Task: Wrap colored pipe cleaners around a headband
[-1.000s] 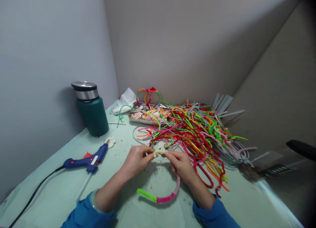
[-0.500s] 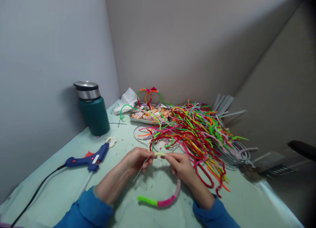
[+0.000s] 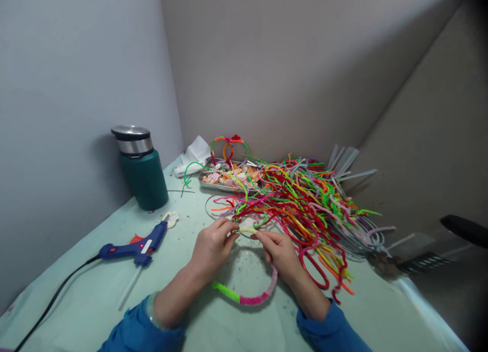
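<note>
A curved wire ring wrapped in fuzzy pipe cleaner (image 3: 254, 299) hangs below my hands, with bright green, magenta and light pink sections. Its pale yellow section (image 3: 247, 230) spans the gap between my fingertips. My right hand (image 3: 281, 255) pinches the ring between thumb and fingers at the right end of the yellow part. At the left end of that part, my left hand (image 3: 215, 245) is closed in a pinch on the pale yellow pipe cleaner. The left fingertips partly hide where the strand ends.
A blue glue gun (image 3: 141, 247) with a cord lies at left, near a green bottle (image 3: 144, 179). Behind my hands stands a metal tray (image 3: 217, 187) of shells. A tangled pipe cleaner heap (image 3: 305, 199) and red-handled scissors (image 3: 314, 270) lie to the right.
My left hand has risen and turned over the strand, its fingers now on top. The bare grey wire end seen below it is hidden now. The ring's green end has shifted slightly upward.
</note>
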`<state>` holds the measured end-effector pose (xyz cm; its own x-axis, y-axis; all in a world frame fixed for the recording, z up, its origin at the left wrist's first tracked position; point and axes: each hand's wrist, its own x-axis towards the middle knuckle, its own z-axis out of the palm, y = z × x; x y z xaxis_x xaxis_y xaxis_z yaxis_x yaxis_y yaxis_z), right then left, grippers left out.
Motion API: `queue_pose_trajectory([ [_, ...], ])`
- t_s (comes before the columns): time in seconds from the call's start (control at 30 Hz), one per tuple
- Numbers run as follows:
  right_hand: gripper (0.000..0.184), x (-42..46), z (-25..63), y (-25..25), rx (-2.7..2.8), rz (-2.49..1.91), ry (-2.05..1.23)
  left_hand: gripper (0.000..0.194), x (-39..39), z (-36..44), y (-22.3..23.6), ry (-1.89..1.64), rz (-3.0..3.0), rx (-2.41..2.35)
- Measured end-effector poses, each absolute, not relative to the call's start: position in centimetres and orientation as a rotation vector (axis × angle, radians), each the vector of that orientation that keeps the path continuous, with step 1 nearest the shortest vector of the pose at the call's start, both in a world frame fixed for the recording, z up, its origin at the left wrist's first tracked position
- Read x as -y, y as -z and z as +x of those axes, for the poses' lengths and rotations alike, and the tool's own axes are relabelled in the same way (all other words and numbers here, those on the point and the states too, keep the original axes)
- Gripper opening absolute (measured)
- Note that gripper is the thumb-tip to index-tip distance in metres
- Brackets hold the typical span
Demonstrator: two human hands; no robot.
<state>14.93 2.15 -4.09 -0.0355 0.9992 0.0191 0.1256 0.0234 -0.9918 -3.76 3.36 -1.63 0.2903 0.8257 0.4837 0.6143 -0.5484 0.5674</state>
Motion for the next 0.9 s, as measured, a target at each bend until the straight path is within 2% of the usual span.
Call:
queue_pose_trajectory([
  [0.23, 0.038, -2.0, 14.7, 3.8, 1.354, -1.298, -1.141, 0.025, -3.3, -3.8, 2.1, -0.937, 2.456, -1.407],
  [0.57, 0.038, -1.9, 14.6, 4.0, 1.376, -1.282, -1.125, 0.024, -3.1, -3.6, 1.7, -0.865, 2.373, -1.438],
  [0.77, 0.038, -1.8, 14.7, 4.1, 1.38, -1.271, -1.132, 0.024, -3.7, -3.7, 1.5, -0.861, 2.111, -1.395],
  [0.9, 0.039, -1.8, 14.7, 3.9, 1.381, -1.273, -1.132, 0.029, -4.2, -3.7, 1.6, -0.745, 1.579, -1.199],
])
